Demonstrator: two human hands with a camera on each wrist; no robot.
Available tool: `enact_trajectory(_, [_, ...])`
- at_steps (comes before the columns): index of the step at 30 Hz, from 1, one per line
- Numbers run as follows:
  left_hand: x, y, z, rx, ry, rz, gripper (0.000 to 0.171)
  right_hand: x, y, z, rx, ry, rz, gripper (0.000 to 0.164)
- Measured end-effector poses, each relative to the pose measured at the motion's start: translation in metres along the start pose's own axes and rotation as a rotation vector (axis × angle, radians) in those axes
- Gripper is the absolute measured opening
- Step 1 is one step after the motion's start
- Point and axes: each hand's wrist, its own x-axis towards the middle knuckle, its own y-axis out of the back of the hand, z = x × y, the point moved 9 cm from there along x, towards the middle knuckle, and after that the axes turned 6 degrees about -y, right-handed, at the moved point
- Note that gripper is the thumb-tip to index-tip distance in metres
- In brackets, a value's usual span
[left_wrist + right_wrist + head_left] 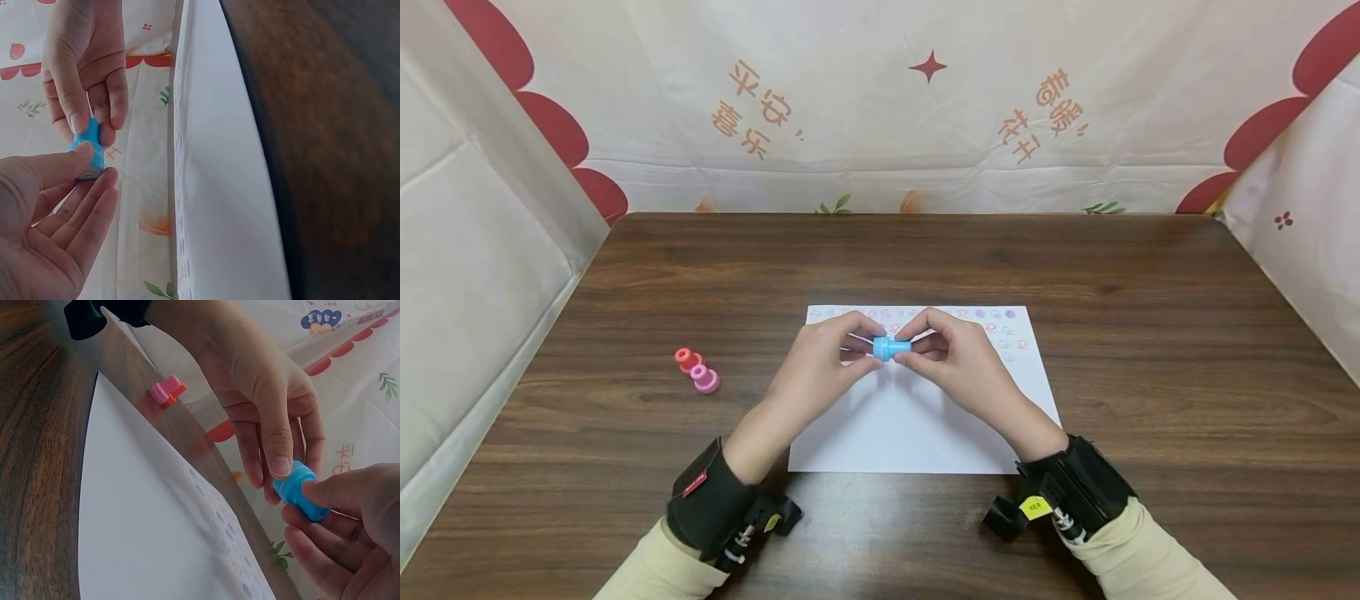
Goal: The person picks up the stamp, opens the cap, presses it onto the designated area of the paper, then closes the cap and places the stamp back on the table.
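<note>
A small light-blue toy stamp (891, 348) is held up over the sheet of paper (917, 442), lying sideways between both hands. My left hand (820, 357) pinches its wider end between thumb and fingers. On the narrower handle, my right hand (961, 362) has its thumb and fingertips. The left wrist view shows the stamp (89, 132) with a greyish end face near the left thumb. Seen from the right wrist, the stamp (295, 489) has a pale ring round its wide part. Rows of small coloured stamp prints (1000, 329) run along the paper's far part.
A red stamp (687, 359) and a pink stamp (704, 380) are side by side on the brown wooden table (625, 433), left of the paper. Behind the table's far edge hangs a pale printed cloth (865, 100).
</note>
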Motion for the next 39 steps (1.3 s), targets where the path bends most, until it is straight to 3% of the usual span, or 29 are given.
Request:
enact_trajectory(18, [-0.001,0.002,0.002,0.000,-0.006,0.007,0.021,-0.001,0.000,-0.002,0.018,0.015,0.003,0.020])
enact_trajectory(39, [0.005,0.003,0.007,-0.010,-0.047,-0.002,0.026,-0.003,0.015,-0.001,-0.007,0.045,0.038,0.021])
